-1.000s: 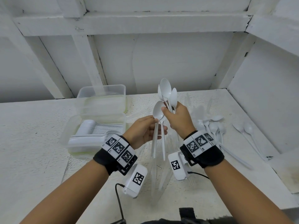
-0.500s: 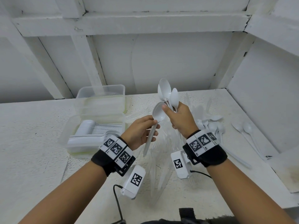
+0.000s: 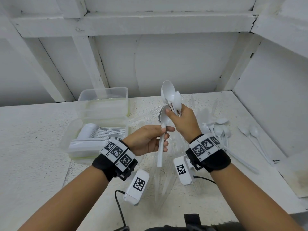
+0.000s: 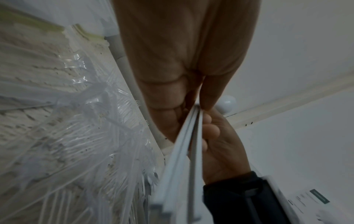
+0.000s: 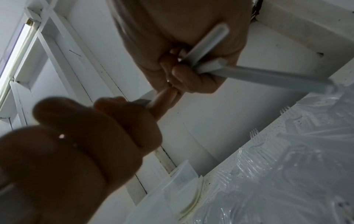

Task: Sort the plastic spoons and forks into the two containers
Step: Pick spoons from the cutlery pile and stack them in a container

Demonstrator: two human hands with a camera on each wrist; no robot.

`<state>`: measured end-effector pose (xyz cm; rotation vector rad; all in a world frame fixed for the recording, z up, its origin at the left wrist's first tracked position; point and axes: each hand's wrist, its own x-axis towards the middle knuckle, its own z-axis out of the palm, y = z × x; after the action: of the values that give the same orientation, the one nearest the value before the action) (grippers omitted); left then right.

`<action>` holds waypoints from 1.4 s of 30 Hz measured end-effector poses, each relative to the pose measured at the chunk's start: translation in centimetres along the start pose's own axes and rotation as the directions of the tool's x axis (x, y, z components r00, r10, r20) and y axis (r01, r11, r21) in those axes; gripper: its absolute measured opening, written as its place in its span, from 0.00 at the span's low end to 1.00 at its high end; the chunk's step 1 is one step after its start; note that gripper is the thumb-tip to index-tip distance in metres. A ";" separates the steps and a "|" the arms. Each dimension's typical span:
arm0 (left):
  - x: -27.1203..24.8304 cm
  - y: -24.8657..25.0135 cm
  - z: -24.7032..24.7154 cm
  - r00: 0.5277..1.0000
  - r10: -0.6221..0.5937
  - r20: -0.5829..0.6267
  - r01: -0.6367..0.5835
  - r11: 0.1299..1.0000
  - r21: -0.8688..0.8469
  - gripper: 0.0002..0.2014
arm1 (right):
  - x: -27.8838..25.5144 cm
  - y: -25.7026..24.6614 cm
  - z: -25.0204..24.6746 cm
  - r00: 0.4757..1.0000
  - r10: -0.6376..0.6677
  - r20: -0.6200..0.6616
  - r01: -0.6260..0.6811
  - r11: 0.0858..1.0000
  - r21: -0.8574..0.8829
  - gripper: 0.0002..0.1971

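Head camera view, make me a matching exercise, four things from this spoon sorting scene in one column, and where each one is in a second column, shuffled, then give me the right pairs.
Things:
1. stacked spoons
2. fanned spoons
3. near container
4. pair of loose spoons

Places:
A. on the table at the far right, apart from the hands
B. held by the left hand, bowls up
C. on the table left of the hands, with white cutlery inside
D. gripped by the right hand, bowls above the fist

Pairs: 1-B, 2-D, 3-C, 4-A
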<state>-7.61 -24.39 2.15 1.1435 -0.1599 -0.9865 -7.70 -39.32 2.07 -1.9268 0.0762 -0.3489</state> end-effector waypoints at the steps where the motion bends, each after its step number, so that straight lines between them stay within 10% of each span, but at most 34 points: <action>1: 0.1 0.0 0.0 1.000 0.004 -0.004 -0.004 1.000 0.004 0.12 | 0.0 0.0 0.0 1.000 0.005 0.000 -0.005 1.000 -0.002 0.06; 12: 1.0 -0.4 -0.2 0.920 0.204 -0.335 -0.209 0.978 0.022 0.09 | -1.2 0.6 0.1 1.000 0.027 0.012 -0.027 0.999 -0.028 0.12; 42: 0.7 -0.7 0.3 0.914 0.216 -0.344 -0.204 0.976 0.072 0.10 | -2.7 0.0 1.3 0.987 -0.136 0.087 0.160 0.883 -0.442 0.11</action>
<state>-7.76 -25.15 1.46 1.2863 -0.0116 -0.5791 -9.89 -37.58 1.05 -2.4082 -0.0307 -0.4076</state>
